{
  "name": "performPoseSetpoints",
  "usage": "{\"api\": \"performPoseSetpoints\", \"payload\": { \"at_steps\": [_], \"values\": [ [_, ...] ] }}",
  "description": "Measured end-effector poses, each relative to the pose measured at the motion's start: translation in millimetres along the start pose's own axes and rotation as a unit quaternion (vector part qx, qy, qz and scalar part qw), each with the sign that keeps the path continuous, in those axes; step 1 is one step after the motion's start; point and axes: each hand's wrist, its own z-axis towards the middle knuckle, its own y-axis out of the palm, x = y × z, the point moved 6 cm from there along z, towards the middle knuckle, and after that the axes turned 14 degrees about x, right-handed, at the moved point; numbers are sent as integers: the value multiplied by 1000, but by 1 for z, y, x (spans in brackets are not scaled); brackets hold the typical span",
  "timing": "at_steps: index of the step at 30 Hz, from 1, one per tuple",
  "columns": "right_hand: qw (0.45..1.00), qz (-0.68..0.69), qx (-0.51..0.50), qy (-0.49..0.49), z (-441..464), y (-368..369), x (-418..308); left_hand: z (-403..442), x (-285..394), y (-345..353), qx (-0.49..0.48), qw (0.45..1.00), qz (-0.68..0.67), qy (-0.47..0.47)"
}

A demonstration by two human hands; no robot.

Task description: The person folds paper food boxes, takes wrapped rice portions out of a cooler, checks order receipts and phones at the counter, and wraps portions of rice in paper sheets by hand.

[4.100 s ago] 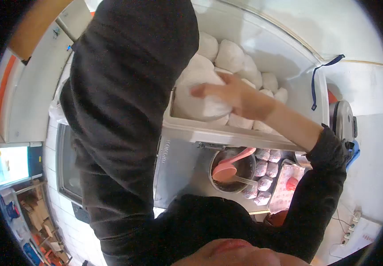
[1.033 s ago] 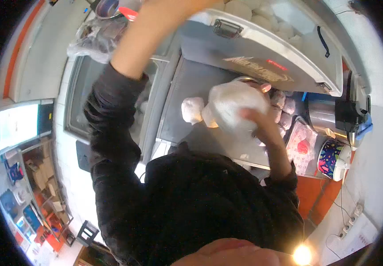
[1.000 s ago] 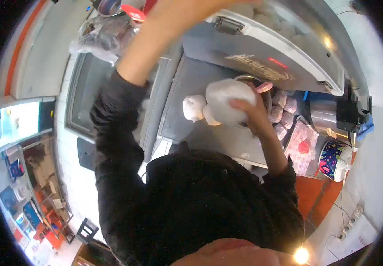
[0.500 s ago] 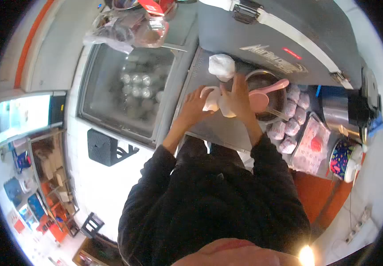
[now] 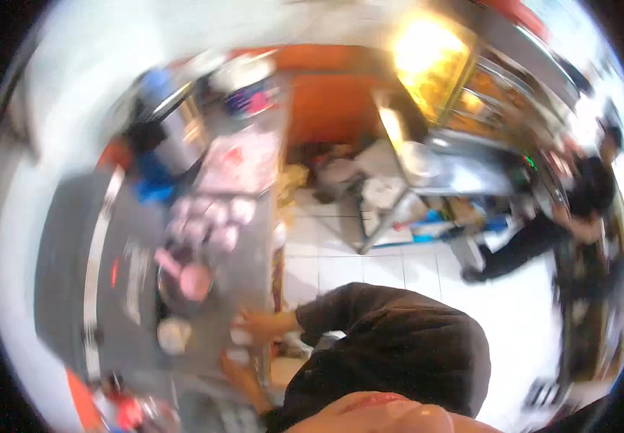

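The view is smeared by motion. My right hand [image 5: 263, 326] is at the edge of the grey counter [image 5: 211, 361], its fingers around a white bundle [image 5: 240, 336]. Just below it in the picture, my left hand [image 5: 242, 374] is closed on another small white bundle [image 5: 238, 356]. A third, rounded white bundle [image 5: 174, 335] lies farther in on the counter, apart from both hands. Beyond it is a round metal bowl [image 5: 169, 292], with a pink scoop [image 5: 195, 281] resting across its top. Blur hides the exact finger contact.
Several pale wrapped lumps [image 5: 214, 213] and a pink-white package [image 5: 243, 160] lie along the counter. A dark grey box [image 5: 66, 267] stands behind the bowl. Across the tiled floor is a lit food display [image 5: 434, 68], and another person [image 5: 590, 187] is at the far right.
My head has swung to the right, so the counter now appears on the left, and the display and other person have come into view. Both hands remain beside the white bundles.
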Motion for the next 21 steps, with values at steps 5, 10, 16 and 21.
{"api": "performPoseSetpoints", "payload": {
  "at_steps": [5,10,16,21],
  "values": [
    [803,549,8,231,-128,-49,54,-54,85,35,-213,965,-155,-6],
    [658,640,254,304,-338,-162,80,-147,200,106,-479,846,-233,-9],
    [469,631,548,285,-622,-229,37,-328,371,255,-665,689,-249,145],
    [371,567,699,231,-816,-187,-17,-556,463,290,-841,513,-170,21]
  ]
}}
